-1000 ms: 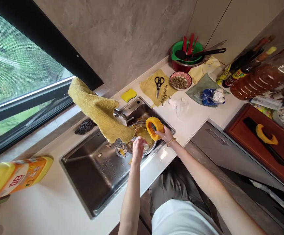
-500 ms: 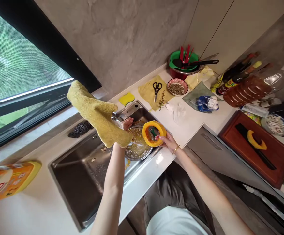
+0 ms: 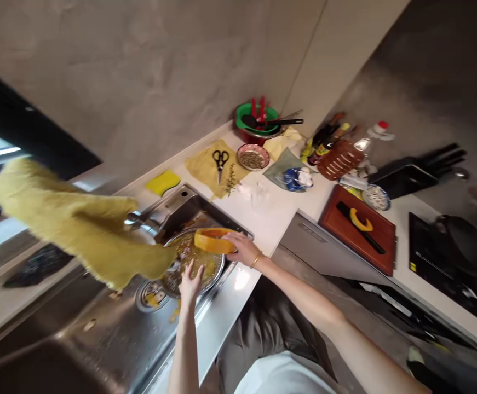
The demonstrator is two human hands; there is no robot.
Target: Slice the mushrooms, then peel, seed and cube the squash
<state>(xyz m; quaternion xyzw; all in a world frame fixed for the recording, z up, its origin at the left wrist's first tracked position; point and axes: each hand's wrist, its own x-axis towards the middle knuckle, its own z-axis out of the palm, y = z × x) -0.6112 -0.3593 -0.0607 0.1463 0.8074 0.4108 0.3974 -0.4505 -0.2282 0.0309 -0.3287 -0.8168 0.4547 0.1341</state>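
Observation:
My right hand (image 3: 243, 248) grips a pumpkin ring (image 3: 210, 241) by its right side, fingers wrapped on its edge. The ring is tilted so its orange side shows, above a round metal basin (image 3: 222, 267) of bubbly water in the sink. My left hand (image 3: 191, 280) is over the near part of the basin, fingers spread, holding nothing I can see. A yellow cloth (image 3: 78, 224) hangs in front of the faucet (image 3: 143, 221) and partly hides it. Orange scraps lie at the sink drain (image 3: 153, 295).
Behind the sink are a yellow sponge (image 3: 162, 182), scissors (image 3: 220, 162) on a cloth and a patterned bowl (image 3: 253, 157). A green colander (image 3: 254, 117) stands farther back. On the right, a cutting board (image 3: 345, 241) bears a knife (image 3: 375, 243) and a pumpkin slice (image 3: 360, 221).
My view has swung right. My left hand has come out from behind the cloth to the basin's near side. My right hand has tipped the pumpkin ring and brought it over the basin.

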